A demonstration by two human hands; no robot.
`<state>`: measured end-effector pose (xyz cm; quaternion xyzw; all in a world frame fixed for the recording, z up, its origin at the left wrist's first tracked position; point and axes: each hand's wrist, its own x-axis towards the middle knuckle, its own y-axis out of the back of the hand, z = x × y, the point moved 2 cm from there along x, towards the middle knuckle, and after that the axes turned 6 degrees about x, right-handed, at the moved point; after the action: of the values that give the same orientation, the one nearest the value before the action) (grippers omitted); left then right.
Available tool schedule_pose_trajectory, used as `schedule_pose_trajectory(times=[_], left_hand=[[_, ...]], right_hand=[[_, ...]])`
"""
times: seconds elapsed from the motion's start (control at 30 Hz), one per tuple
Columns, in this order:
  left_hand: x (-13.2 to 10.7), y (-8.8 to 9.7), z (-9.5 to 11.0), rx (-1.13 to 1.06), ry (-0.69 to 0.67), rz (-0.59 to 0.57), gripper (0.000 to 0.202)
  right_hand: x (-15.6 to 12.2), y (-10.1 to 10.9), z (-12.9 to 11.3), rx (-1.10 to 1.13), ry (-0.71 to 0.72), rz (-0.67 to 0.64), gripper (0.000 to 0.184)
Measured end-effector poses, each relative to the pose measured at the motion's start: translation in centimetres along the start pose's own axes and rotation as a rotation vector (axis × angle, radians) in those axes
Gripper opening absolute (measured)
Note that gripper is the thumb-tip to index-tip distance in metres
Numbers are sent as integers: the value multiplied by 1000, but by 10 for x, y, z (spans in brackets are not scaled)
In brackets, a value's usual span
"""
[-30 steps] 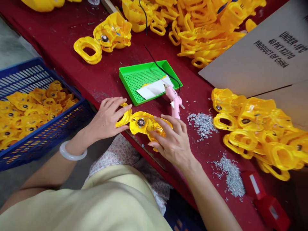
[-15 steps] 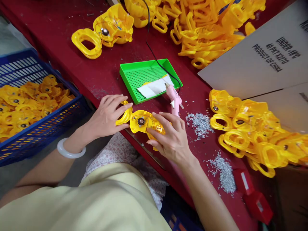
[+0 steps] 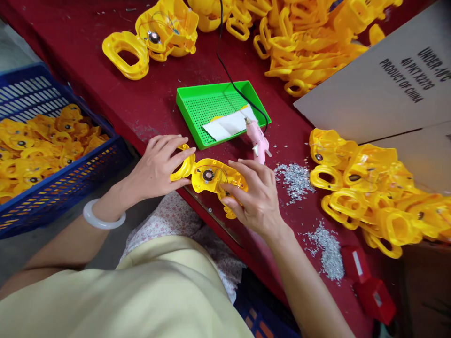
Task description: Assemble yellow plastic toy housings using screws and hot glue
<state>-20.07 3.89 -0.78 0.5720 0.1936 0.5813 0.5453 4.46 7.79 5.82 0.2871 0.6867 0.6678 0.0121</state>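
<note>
At the counter [image 3: 151, 117], a yellow plastic housing [image 3: 207, 182] is held by the left hand [image 3: 157, 166] and right hand [image 3: 254, 199], fingers closed on it (a pink glue gun [image 3: 258, 141] lies just beyond).

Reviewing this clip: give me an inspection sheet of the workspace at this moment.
Surface: red-painted workbench, scuffed.
Job's things: yellow plastic housing with thin wires and a round disc.
Clutter: silver flakes; pink glue gun beside green perforated tray; heaped yellow parts.
Hands: left hand grips the housing's looped end; right hand holds its body.
Cables: black cable crosses the tray's corner towards the glue gun.
Surroundings: blue crate of yellow parts left of the bench; printed cardboard sheet on the right.
</note>
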Motion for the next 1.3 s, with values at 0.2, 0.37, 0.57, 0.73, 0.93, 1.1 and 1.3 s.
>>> schedule_pose_trajectory(times=[0.2, 0.37, 0.57, 0.73, 0.93, 1.1, 1.3], left_hand=[[0, 0, 0, -25, 15, -15, 66], [-1, -1, 0, -4, 12, -28, 66], [-1, -1, 0, 6, 3, -28, 66], [0, -1, -1, -32, 21, -29, 67], [1, -1, 1, -18, 13, -28, 64], [1, 0, 1, -27, 27, -33, 62], [1, -1, 1, -13, 11, -21, 60]], right_hand=[[2, 5, -2, 68, 2, -69, 35], [5, 4, 3, 84, 0, -79, 39], [2, -3, 10, 37, 4, -129, 41], [4, -3, 9, -37, 10, -156, 40], [8, -1, 11, 15, 28, -158, 33], [7, 0, 13, 42, 35, -174, 34], [10, 5, 10, 157, 56, -151, 32]])
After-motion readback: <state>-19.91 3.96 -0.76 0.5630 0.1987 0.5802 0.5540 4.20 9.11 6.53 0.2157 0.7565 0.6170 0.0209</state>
